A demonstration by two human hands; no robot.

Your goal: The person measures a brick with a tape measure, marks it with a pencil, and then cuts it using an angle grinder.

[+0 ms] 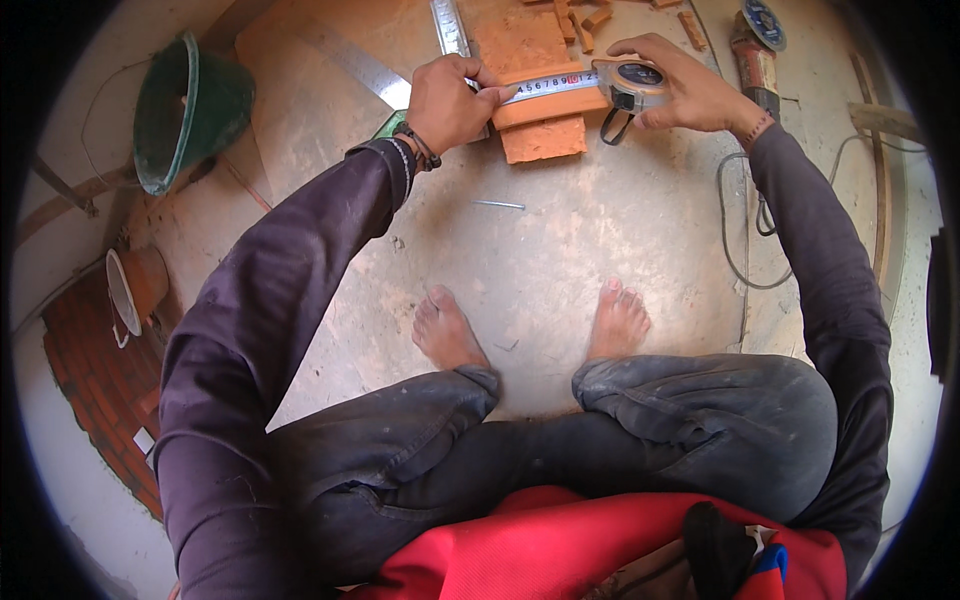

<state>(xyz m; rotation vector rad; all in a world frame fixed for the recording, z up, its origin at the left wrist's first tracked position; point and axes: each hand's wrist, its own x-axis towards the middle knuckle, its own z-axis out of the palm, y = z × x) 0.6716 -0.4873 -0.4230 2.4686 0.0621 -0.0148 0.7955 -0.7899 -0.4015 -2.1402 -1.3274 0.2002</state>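
My right hand [690,88] grips the case of a tape measure [638,78], its thumb below and fingers over the top. The pulled-out tape blade [548,88] lies along an orange brick strip [550,110]. At the blade's left end, my left hand [448,103] is closed, its thumb pressing on the tape by the brick's corner. The tape's end hook is hidden under that hand. Beneath the strip, another orange brick piece [545,142] sticks out toward me. A metal ruler-like bar [450,28] runs away behind my left hand, and a wider metal blade [365,75] lies beside it.
An angle grinder [755,65] lies at the far right, its cord [724,225] looping over the floor. Cut brick pieces [590,22] lie at the back. A green bucket [215,105] and an orange bucket [142,285] stand left. A thin metal rod [498,205] lies before my feet.
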